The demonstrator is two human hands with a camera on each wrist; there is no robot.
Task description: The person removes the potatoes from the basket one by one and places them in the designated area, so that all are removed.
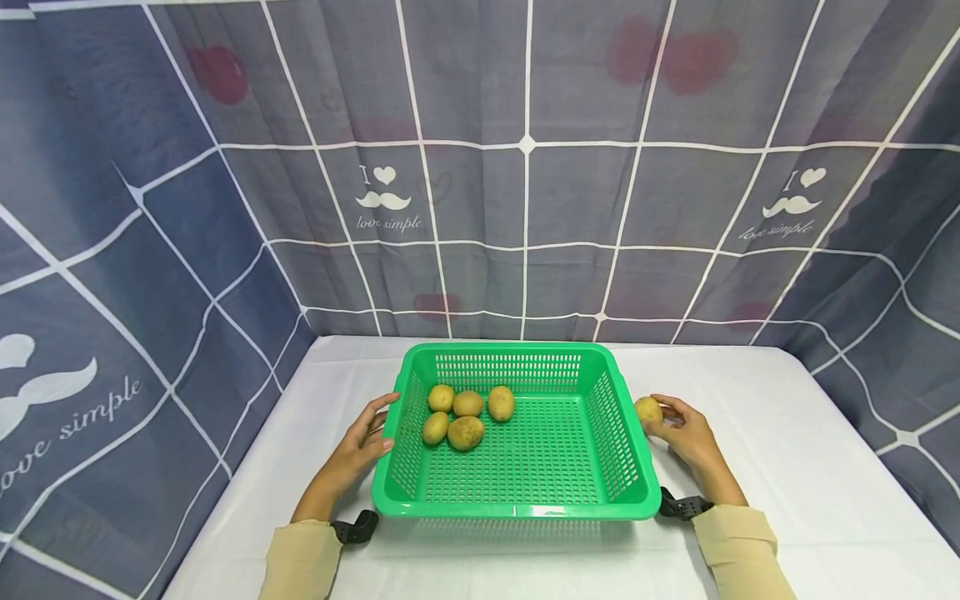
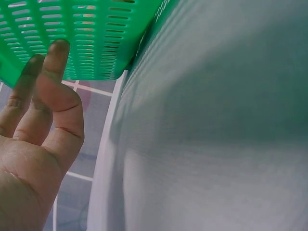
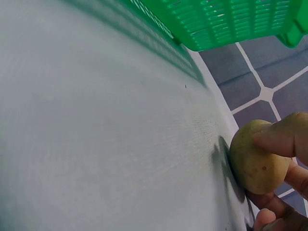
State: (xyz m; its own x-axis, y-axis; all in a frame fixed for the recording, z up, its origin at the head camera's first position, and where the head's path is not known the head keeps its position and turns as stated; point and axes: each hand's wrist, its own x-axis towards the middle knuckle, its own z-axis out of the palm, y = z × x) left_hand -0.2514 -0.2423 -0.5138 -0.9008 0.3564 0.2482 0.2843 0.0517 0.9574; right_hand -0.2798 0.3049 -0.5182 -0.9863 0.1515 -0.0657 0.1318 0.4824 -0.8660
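A green plastic basket point(image 1: 517, 510) with slotted walls stands on the white-covered table. Several potatoes point(image 1: 466, 432) lie in its left half. On the basket's left side is my left hand point(image 1: 358, 446), its fingers extended toward the wall; the left wrist view shows the fingertips point(image 2: 58, 45) at the slotted side, and whether they touch it is hard to tell. To the right of the basket, my right hand point(image 1: 686, 429) pinches a single potato point(image 3: 257, 159) between thumb and fingers, outside the basket and close to the table surface.
White cloth point(image 1: 787, 467) covers the table around the basket. A grey checked curtain point(image 1: 480, 200) hangs behind the table and along both sides. Each wrist wears a black strap point(image 1: 684, 505).
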